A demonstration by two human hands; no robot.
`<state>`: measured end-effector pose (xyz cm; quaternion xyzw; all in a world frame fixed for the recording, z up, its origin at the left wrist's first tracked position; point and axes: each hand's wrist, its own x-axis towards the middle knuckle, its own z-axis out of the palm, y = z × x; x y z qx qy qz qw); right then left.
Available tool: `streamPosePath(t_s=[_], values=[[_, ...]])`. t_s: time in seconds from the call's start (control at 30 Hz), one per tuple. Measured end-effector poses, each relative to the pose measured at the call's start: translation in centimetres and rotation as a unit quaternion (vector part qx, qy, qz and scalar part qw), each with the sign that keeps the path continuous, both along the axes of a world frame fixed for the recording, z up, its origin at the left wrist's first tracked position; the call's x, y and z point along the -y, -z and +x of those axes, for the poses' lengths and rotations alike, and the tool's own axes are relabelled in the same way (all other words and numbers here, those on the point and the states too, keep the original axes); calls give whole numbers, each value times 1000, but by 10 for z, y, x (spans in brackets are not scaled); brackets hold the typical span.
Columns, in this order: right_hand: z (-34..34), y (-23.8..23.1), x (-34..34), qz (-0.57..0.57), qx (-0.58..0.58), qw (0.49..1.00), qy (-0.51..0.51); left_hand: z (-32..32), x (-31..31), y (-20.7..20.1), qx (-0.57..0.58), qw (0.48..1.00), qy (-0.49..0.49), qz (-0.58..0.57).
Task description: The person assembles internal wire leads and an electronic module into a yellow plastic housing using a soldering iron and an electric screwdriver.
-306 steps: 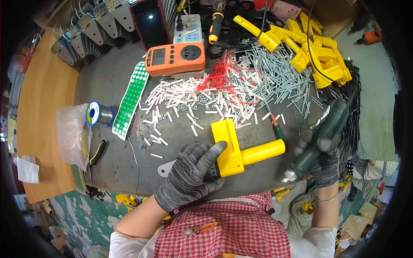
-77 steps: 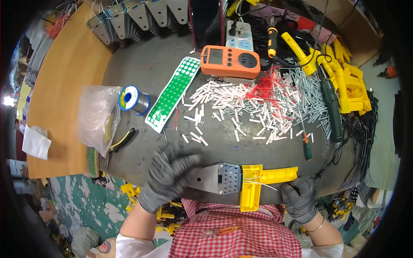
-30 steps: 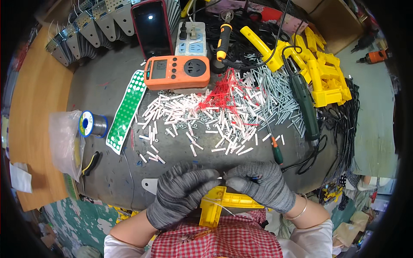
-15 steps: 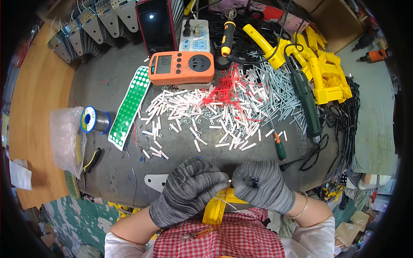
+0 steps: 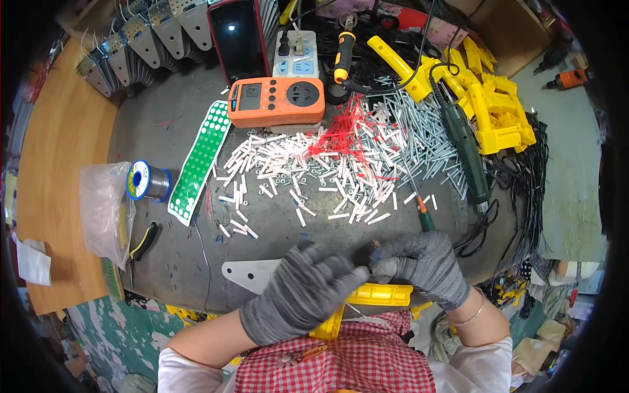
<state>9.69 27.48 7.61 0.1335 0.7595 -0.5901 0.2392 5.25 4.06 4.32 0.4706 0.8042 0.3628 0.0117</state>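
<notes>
My left hand (image 5: 304, 288), in a grey knitted glove, reaches over a yellow plastic part with its fingers stretched out and partly blurred. The part's ribbed bar (image 5: 383, 295) lies below both hands at the near table edge; another yellow stretch (image 5: 327, 325) runs down toward my apron. A pale wire shows between them. My right hand (image 5: 422, 268), gloved alike, is closed with fingertips pinched together. Something tiny and dark shows at its fingertips, too small to name. A grey metal plate with holes (image 5: 246, 273) sticks out left of my left hand.
White sleeves (image 5: 262, 160), red ties (image 5: 347, 131) and long screws (image 5: 422, 134) are heaped mid-table. An orange meter (image 5: 278, 101) stands behind them. A screwdriver (image 5: 425, 216) and green corded tool (image 5: 466, 150) lie right; a solder spool (image 5: 149, 181) and pliers (image 5: 144, 241) lie left.
My hands have drawn apart a little. The right hand has moved right, uncovering the yellow bar, and the left hand's fingers have stretched out from a closed grip.
</notes>
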Motion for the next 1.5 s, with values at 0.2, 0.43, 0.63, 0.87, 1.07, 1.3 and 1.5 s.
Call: streamPosePath(t_s=[0.2,0.43,0.63,0.87,1.07,1.3,1.5], values=[[-6,12,4,-54,-42,996,57,-1,-25,-7,-104,993,6,-48],[-3,21,7,-171,77,971,145,-58,-32,25,-75,961,-83,-254],[-10,20,10,-125,36,989,67,-22,-21,1,-3,992,-101,-80],[-13,29,7,-68,-45,996,-37,-23,-11,-19,-120,990,18,-68],[-16,26,8,-76,-47,996,6,-27,-1,-5,-77,996,-32,-11],[-20,23,6,-90,-55,994,-8,-30,-2,-6,44,997,-46,38],[-20,25,4,-119,-49,992,-4,-32,0,-6,115,990,-76,35]])
